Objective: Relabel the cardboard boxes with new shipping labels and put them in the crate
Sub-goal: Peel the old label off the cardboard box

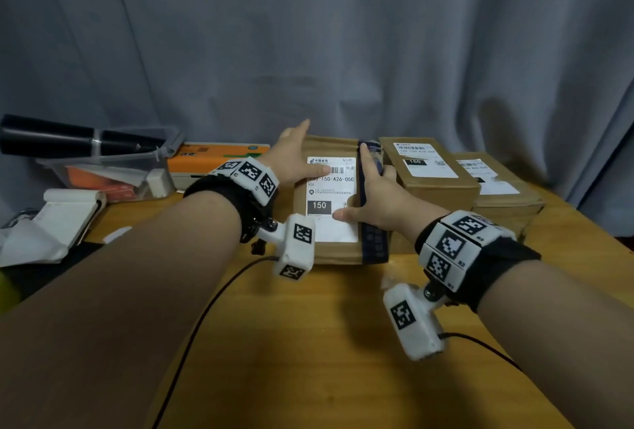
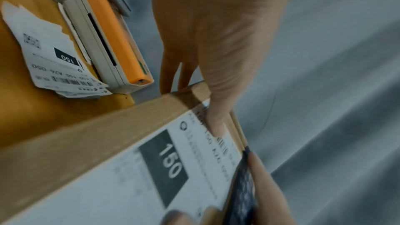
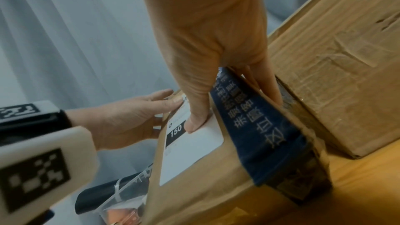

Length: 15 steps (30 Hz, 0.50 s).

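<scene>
A cardboard box (image 1: 339,252) with a dark blue tape strip lies at the middle of the wooden table (image 1: 308,343). A white shipping label (image 1: 331,226) marked 150 is on its top. My left hand (image 1: 296,161) holds the box's left side, with the thumb (image 2: 216,122) on the label's barcode end and the fingers down the side. My right hand (image 1: 374,195) grips the right side. Its thumb (image 3: 194,122) presses on the label (image 3: 190,151) and its fingers reach down between this box and its neighbour.
Two more labelled cardboard boxes (image 1: 429,171) (image 1: 504,188) stand close on the right. An orange and white label printer (image 1: 212,163) sits to the left, with loose labels (image 2: 54,61) beside it. A clear plastic bin (image 1: 113,161) holds a black roll (image 1: 68,140). A grey curtain hangs behind.
</scene>
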### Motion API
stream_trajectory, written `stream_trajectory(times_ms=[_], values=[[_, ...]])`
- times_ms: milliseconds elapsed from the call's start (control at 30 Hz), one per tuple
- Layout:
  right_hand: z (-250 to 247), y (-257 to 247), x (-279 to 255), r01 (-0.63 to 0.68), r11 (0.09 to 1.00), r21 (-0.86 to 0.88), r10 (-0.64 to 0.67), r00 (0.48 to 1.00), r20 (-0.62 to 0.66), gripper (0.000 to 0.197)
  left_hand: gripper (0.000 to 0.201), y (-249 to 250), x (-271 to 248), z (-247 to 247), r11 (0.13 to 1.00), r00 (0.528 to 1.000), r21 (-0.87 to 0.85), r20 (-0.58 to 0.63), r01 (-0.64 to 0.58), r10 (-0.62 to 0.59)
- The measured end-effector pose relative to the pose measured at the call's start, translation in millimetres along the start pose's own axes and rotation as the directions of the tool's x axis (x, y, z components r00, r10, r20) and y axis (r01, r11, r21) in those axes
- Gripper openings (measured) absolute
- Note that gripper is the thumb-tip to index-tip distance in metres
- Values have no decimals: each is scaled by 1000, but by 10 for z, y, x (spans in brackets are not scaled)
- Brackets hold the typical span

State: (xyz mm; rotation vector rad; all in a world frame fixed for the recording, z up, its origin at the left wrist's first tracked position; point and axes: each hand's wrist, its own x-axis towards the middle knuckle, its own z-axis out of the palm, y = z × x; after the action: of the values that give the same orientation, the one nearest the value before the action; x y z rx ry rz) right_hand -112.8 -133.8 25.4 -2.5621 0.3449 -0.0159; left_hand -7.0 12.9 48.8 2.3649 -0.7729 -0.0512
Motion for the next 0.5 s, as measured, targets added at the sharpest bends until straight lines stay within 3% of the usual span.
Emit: stream_trajectory(times_ms=[100,200,300,500], values=[[-46,10,-9,55,985,-161,-72,992,-102,112,68,-1,2,-14,998,997,31,-56,-48,50],[-112,-24,17,232,940,-252,-296,920,-256,80,52,-6,-68,31,991,986,0,-99,-134,133],[-130,-66,62,353,891,-286,-427,865,-264,57,31,-2,-125,28,982,967,-18,-175,-190,184],[26,26,36,393,876,-280,-479,782,-400,18,28,-48,-221,-1,970,946,-20,-223,-244,233]])
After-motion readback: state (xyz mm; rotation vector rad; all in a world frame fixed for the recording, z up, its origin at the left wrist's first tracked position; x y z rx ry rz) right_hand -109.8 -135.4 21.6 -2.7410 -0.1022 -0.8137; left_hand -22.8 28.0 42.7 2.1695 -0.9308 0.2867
